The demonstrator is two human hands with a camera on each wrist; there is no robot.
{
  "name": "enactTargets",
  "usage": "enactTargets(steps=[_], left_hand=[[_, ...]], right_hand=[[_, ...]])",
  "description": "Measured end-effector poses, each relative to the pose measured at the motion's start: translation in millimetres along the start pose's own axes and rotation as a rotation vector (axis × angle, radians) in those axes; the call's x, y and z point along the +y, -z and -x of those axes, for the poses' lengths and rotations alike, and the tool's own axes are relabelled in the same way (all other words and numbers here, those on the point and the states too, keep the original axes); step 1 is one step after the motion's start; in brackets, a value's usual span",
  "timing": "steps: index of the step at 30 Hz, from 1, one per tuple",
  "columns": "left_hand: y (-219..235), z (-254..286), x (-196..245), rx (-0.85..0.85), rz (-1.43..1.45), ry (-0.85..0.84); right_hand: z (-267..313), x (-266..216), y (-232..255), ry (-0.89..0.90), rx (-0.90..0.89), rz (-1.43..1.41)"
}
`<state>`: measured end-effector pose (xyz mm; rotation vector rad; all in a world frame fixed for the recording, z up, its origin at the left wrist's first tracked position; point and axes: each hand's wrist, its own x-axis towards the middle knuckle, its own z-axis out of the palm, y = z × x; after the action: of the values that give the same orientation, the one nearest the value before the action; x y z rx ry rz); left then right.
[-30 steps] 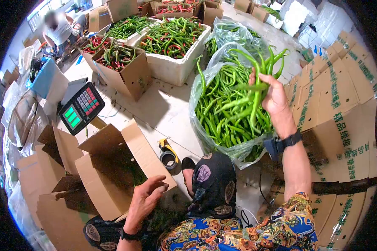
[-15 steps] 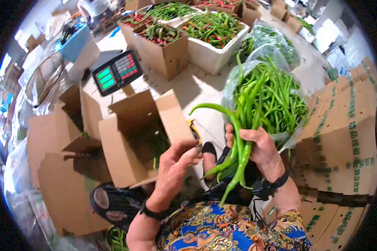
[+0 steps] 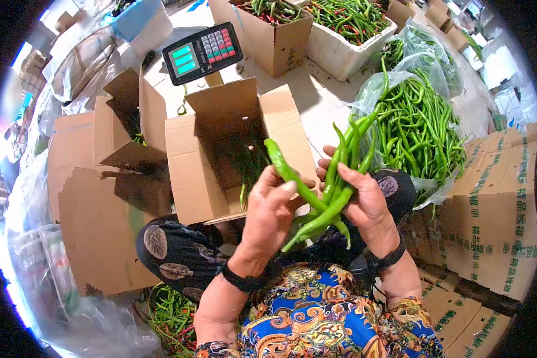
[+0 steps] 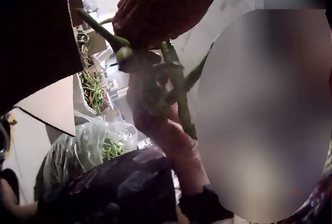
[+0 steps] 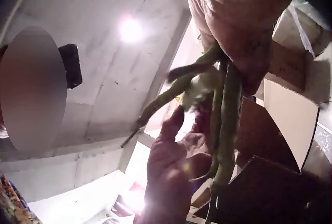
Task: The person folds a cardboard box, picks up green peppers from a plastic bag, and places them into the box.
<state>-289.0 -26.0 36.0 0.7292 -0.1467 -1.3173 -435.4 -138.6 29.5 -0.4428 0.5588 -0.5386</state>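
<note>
In the head view my right hand point(image 3: 369, 206) grips a bunch of long green chili peppers point(image 3: 335, 173) in front of my lap, with tips poking out on both sides. My left hand point(image 3: 264, 212) pinches one thick green chili pepper point(image 3: 287, 172) that slants across to the bunch. Seen from the left wrist, a pepper point(image 4: 106, 35) sticks out past the left hand's fingers. The right wrist view has peppers point(image 5: 226, 125) hanging below the right hand point(image 5: 238, 27), with the left hand point(image 5: 174, 175) close by. An open cardboard carton point(image 3: 191, 179) stands just beyond the left hand, some green peppers inside.
A clear plastic bag point(image 3: 367, 98) full of green peppers stands at right, beside stacked flat cartons point(image 3: 489, 209). A digital scale point(image 3: 203, 53) with lit displays is at the back left, near a white foam box point(image 3: 340, 56). More peppers point(image 3: 170, 316) lie at lower left.
My right hand has brought the bunch from over the bag to my lap. My left hand has moved in beside it and taken hold of one pepper. The view has tilted down and left.
</note>
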Motion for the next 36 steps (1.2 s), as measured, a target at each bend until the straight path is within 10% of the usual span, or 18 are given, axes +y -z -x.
enactTargets(steps=[4, 10, 19, 28, 36], left_hand=[[23.2, -4.9, 11.8, -0.084, 0.254, -0.114], [7.3, -3.0, 3.4, 0.135, -0.586, -0.149], [9.6, -21.7, 1.0, 0.084, -0.370, 0.125], [12.0, -28.3, -5.1, 0.050, -0.521, 0.030], [21.4, 21.3, 23.5, -0.004, -1.018, 0.058]], right_hand=[[-3.2, -0.1, 11.5, -0.009, -0.050, 0.025], [2.3, 7.6, 0.2, -0.054, -0.054, 0.272], [2.7, 13.5, -2.2, -0.069, -0.136, 0.327], [13.5, -2.0, -2.5, -0.076, 0.143, 0.656], [29.1, -31.9, 29.6, 0.072, 0.298, 0.317]])
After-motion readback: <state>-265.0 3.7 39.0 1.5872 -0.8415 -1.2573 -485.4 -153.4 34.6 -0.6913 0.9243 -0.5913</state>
